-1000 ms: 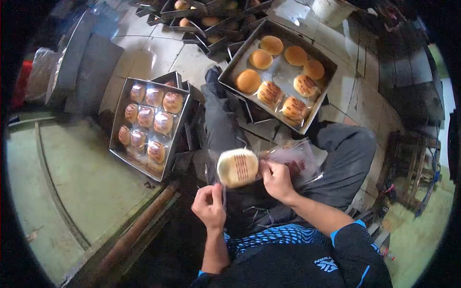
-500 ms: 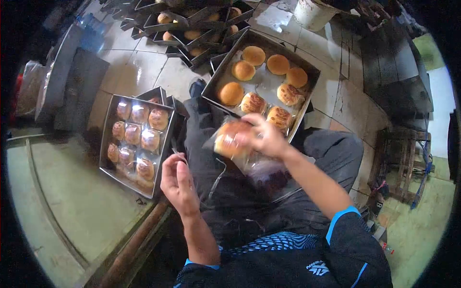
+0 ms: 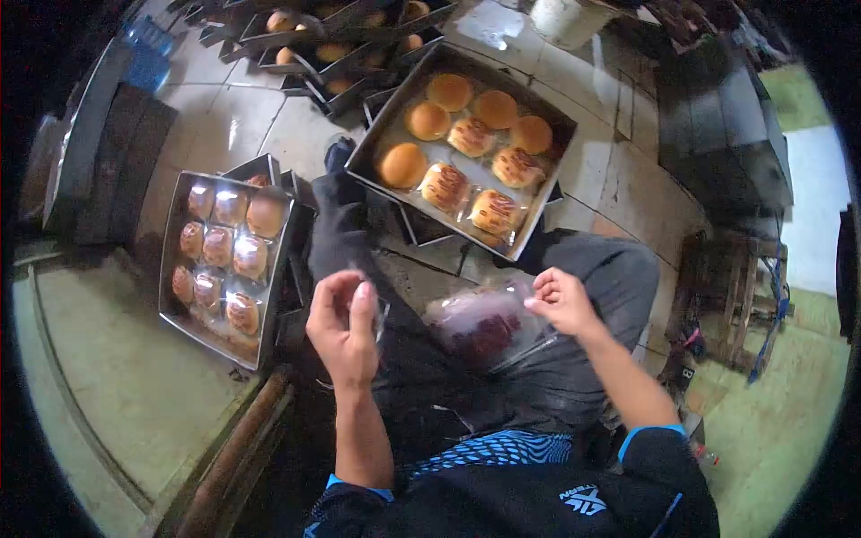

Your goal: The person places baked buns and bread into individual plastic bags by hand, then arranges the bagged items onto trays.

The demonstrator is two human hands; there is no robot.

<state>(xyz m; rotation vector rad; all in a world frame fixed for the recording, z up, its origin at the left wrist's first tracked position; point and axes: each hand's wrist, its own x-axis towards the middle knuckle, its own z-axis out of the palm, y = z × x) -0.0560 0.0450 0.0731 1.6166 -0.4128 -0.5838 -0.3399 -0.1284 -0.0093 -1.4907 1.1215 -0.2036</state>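
On my lap lies a clear plastic bag (image 3: 475,325) with dark reddish-purple content or print. My right hand (image 3: 565,302) is at its right edge, fingertips pinched on the thin plastic. Left of it, my left hand (image 3: 345,327) is held up with fingers curled and thumb close to them. Something thin and shiny shows beside those fingers, too small to name. Ahead of my knees is a square tray (image 3: 554,193) of round buns. Plain golden buns (image 3: 404,165) sit along its back and left, while buns in clear wrap with brown markings (image 3: 496,212) lie in the middle and front.
To the left, a second tray (image 3: 168,269) holds rows of wrapped buns and rests by a greenish surface (image 3: 108,359). Stacked dark trays (image 3: 350,67) with more buns stand at the back. A white bucket (image 3: 565,22) and a wooden stool (image 3: 735,305) are to the right.
The wrapped bun has left my right hand, and another wrapped bun now lies among the plain ones in the tray. My right hand has moved right and down to the plastic bag.
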